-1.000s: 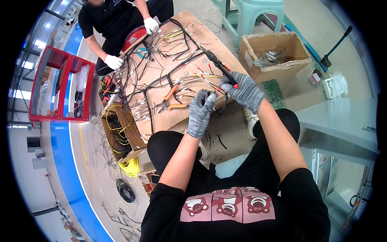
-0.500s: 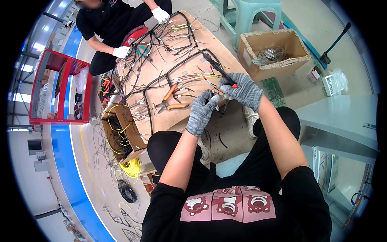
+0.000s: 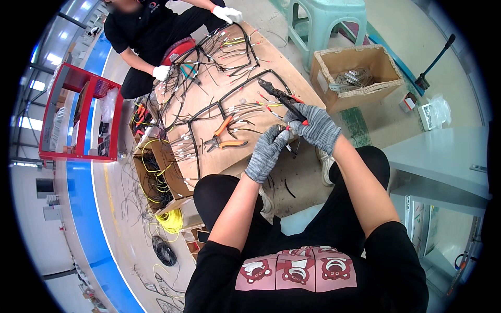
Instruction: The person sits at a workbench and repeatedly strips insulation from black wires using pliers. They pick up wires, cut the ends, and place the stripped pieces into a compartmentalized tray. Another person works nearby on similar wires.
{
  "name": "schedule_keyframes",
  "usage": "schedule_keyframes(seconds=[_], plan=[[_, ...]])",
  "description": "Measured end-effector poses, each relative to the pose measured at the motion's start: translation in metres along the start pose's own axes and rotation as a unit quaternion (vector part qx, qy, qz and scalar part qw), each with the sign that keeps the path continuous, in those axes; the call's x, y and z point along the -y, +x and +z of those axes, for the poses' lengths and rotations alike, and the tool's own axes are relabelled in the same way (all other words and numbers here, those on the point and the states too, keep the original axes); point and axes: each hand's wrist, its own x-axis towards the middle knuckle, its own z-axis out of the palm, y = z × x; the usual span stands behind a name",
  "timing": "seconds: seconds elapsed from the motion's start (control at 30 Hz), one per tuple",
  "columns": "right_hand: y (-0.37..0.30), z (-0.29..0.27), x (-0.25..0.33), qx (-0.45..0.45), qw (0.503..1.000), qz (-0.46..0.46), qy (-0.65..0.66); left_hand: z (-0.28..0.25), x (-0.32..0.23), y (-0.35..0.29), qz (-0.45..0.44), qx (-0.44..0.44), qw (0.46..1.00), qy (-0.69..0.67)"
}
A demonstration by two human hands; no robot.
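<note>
My right hand (image 3: 318,129), in a grey knit glove, grips black pliers (image 3: 277,94) with red on the handles. Their jaws point up and left over the wooden board (image 3: 250,148). Close beside it, my left hand (image 3: 266,154), gloved alike, is closed with its fingertips pinched on a thin wire (image 3: 289,148), whose end is partly hidden between the hands. A black wire harness (image 3: 232,93) with many labelled branch ends lies across the board. Left of my left hand, orange-handled pliers (image 3: 223,134) rest on the board with their handles spread.
Across the board sits a co-worker (image 3: 138,31) in white gloves, hands at the harness. A cardboard box (image 3: 355,99) of metal parts and a green stool (image 3: 326,15) stand at right. Boxes of wire (image 3: 177,182), a yellow coil (image 3: 171,220) and a red rack (image 3: 78,109) are at left.
The whole view has shifted slightly, so the board sits a little lower. My hands keep nearly the same pose. The co-worker's hand at the board's far corner has moved outward.
</note>
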Motion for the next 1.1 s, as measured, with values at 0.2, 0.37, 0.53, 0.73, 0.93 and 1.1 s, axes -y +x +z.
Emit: schedule_keyframes(seconds=[0.2,0.37,0.53,0.73,0.93,1.1], plan=[[0.0,0.004,-0.005,-0.012,0.995,-0.068,-0.072,0.0,0.004,-0.001,0.019,0.014,0.999,-0.027],[-0.005,0.009,-0.013,-0.081,0.974,-0.125,-0.169,0.001,0.017,0.001,0.049,-0.018,0.999,0.005],[-0.059,-0.011,0.026,-0.251,0.93,-0.088,-0.253,-0.004,0.022,0.002,0.062,-0.071,0.996,0.009],[-0.172,-0.032,0.068,-0.158,0.986,0.005,-0.053,-0.014,0.04,0.004,0.21,-0.096,0.973,0.011],[-0.249,0.013,0.048,0.174,0.857,0.428,0.227,-0.021,0.055,0.006,0.154,-0.081,0.984,0.044],[-0.249,0.064,0.037,0.233,0.876,0.325,0.269,-0.018,0.053,-0.004,0.13,-0.082,0.987,-0.049]])
